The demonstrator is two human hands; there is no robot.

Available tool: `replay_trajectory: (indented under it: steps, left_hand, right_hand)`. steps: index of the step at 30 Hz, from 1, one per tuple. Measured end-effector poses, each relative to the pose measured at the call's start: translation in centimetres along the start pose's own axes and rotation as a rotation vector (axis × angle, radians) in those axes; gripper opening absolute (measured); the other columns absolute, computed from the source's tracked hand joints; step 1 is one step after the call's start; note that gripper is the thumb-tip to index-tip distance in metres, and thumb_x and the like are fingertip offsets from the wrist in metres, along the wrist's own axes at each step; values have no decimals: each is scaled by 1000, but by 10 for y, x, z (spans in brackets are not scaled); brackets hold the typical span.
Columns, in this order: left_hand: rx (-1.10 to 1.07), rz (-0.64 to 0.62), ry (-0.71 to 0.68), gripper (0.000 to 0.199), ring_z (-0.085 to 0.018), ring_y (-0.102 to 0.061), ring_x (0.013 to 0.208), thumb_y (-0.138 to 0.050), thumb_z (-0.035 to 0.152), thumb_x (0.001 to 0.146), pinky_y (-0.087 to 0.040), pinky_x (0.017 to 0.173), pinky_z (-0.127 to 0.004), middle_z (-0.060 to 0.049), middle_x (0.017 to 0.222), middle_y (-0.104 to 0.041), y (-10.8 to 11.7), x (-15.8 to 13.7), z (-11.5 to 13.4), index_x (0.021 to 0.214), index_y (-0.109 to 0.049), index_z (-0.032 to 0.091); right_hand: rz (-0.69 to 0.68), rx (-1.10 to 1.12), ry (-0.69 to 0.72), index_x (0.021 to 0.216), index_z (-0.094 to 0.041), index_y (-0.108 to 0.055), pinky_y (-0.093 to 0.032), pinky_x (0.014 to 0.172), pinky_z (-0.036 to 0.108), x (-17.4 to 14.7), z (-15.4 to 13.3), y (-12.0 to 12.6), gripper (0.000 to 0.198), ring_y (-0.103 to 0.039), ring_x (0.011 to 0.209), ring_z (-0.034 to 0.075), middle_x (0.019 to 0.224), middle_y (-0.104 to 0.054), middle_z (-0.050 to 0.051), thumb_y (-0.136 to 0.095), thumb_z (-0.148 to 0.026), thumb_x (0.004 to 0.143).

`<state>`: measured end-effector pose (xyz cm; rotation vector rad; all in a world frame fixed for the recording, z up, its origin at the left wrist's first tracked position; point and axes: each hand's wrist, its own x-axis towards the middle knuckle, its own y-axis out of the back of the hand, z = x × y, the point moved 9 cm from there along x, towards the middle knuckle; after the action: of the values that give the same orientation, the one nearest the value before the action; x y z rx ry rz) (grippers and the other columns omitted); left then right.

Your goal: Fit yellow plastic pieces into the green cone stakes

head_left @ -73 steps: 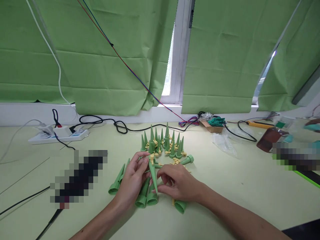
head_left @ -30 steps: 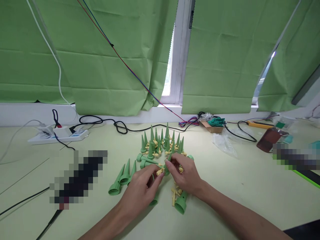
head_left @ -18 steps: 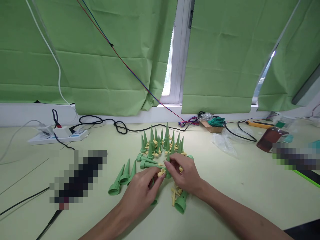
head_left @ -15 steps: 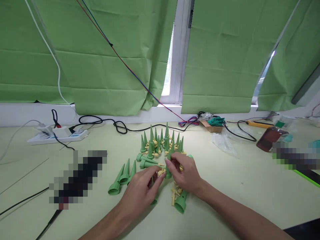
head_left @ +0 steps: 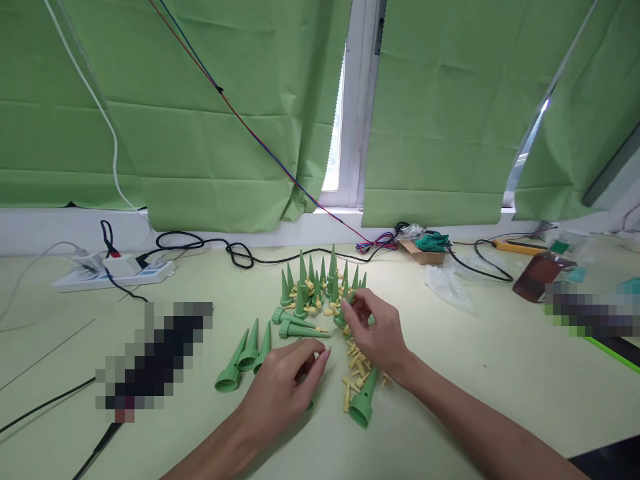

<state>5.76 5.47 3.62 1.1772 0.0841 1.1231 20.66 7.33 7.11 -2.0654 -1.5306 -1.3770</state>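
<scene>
My right hand pinches a green plastic cone spike at the near right side of a cluster of upright spikes. Its fingers cover part of that spike. My left hand hovers low over the table, thumb and forefinger slightly apart with nothing visible between them. Under its palm, the edge of another green piece peeks out. Two green spikes lie just beyond the left fingers, and a yellow fitting is at the tip of one. Small yellow plastic fittings are heaped below my right hand.
Several upright green spikes with yellow fittings stand ahead. More spikes lean at left, and one lies in front. Farther out are a power strip, black cable, cardboard box and reddish-brown bottle.
My right hand has moved away and up with the spike, toward the upright cluster. My left hand has parted from the yellow fitting and spike, and the fittings heap shows more.
</scene>
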Motion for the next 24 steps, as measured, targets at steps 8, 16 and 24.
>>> replay_trajectory:
  steps: [8,16,24]
  left_hand:
    - [41,-16,-33,26,-11,-50,51,-43,23,98,-33,51,-23,2,59,-56,-2,1,4,77,-58,19]
    - [54,-52,-102,28,-11,-47,49,-44,21,97,-31,50,-24,3,55,-50,-7,-2,10,73,-58,18]
    - [53,-96,-123,27,-11,-48,51,-42,21,99,-32,52,-25,3,58,-53,-11,-3,12,80,-62,18]
  right_hand:
    - [-140,64,-113,75,-20,-48,-39,51,23,3,-15,-13,18,-48,52,11,61,-53,-3,-56,-25,90]
    - [-161,-12,-15,75,-20,-51,-38,52,23,19,-28,-20,14,-47,53,11,63,-54,-2,-56,-22,88]
    - [19,-39,-39,73,-19,-53,-39,55,23,77,-11,15,15,-49,55,11,64,-56,-2,-58,-25,86]
